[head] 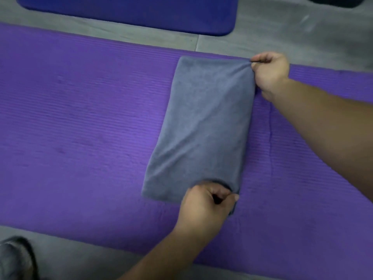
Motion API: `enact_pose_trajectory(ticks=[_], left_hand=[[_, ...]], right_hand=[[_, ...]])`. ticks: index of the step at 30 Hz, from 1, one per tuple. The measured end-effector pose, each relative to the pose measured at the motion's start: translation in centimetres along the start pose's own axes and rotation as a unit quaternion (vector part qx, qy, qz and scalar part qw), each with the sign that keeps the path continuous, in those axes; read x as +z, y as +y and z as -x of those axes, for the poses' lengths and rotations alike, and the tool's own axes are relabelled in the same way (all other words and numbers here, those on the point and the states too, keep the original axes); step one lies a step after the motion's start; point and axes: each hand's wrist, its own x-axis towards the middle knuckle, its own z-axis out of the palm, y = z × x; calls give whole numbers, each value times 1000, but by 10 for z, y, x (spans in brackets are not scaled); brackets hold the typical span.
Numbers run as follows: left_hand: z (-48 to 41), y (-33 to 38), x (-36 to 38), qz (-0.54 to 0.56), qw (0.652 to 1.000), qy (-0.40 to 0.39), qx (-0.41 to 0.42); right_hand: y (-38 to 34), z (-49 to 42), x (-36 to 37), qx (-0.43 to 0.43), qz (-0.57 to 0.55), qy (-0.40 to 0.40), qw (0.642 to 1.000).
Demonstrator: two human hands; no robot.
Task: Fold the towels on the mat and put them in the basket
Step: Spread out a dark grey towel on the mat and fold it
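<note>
the grey towel (201, 122) lay part-folded on the purple mat (80, 118), reaching its far edge. the right hand (270, 73) pinched its far corner and the left hand (203, 203) its near one. an uneven pull could skew the layers.

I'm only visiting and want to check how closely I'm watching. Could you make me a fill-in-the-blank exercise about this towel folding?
1. The folded grey terry towel lies on a ribbed foam mat coloured ____.
2. The right hand pinches the towel's far corner; the left hand pinches its ____ corner.
3. On the grey floor beyond lies a second mat, dark ____ in colour.

Missing words: purple; near; blue.
</note>
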Motion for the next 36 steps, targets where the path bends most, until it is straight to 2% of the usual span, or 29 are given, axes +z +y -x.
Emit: enact_pose_trajectory(ticks=[5,8,11,15,18,20,27,31,33,36], left_hand=[[0,-6,15,-161,987,26,5],[-3,-2,18,-249,968,5,16],[-16,5,10,-269,962,12,32],[-64,-4,-41,-270,943,173,90],[-95,-7,-83,-264,937,228,-15],[-108,-12,-101,-294,929,219,-61],[-127,-14,-127,-286,943,146,-92],[-127,-7,-129,-282,946,112,-111],[-129,-4,-129,-245,955,125,-113],[-126,-4,-123,-185,970,135,-81]], right_hand=[[16,-3,-3,0,33,-11,999],[23,-5,-6,-29,119,-34,992],[24,6,-15,-53,189,-38,980],[36,49,-28,17,95,-34,995],[43,88,-37,132,-41,-42,990],[44,111,-41,189,-79,-52,977],[53,158,-38,228,-76,-69,968],[61,168,-34,193,4,-100,976],[65,170,-32,164,42,-103,980],[71,167,-33,142,40,-104,984]])
